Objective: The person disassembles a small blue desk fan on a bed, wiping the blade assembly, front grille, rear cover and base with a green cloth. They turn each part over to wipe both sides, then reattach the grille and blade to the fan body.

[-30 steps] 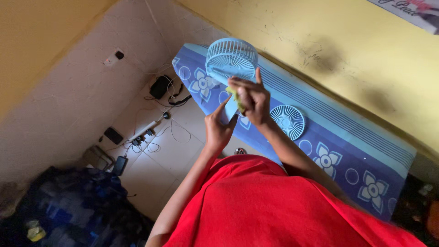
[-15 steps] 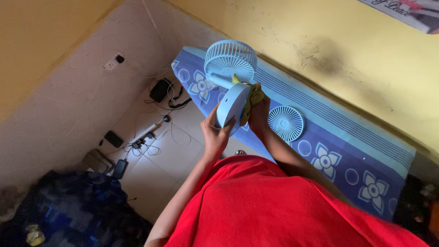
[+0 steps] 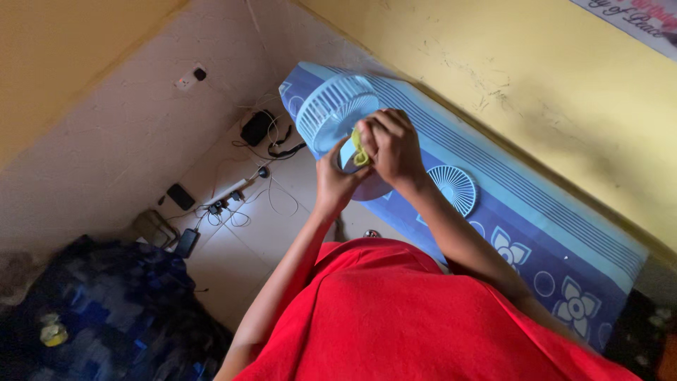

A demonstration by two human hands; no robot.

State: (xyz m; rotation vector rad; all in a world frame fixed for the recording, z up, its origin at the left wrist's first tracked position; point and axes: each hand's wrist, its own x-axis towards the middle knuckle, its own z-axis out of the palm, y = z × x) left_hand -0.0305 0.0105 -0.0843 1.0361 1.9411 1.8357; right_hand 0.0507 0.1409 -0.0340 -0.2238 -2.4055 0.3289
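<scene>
A person in a red shirt wiped a light-blue plastic fan [image 3: 331, 116], held above a blue patterned mattress [image 3: 536, 233]. The left hand [image 3: 337, 180] gripped its base; the right hand [image 3: 391, 144] pinched a yellow-green cloth [image 3: 360, 149]. Wiping seemed under way; turning the fan would expose uncleaned parts.

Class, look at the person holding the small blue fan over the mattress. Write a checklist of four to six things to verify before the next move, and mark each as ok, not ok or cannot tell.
1. Left hand supports the fan part from below: ok.
2. Right hand presses the yellow-green cloth on the fan part: ok.
3. Blue fan cage lies on the mattress, not sliding off: cannot tell, it is blurred.
4. Loose round grille lies flat on the mattress, apart from both hands: ok.
5. Fan is unplugged from the power strip on the floor: cannot tell.
</scene>
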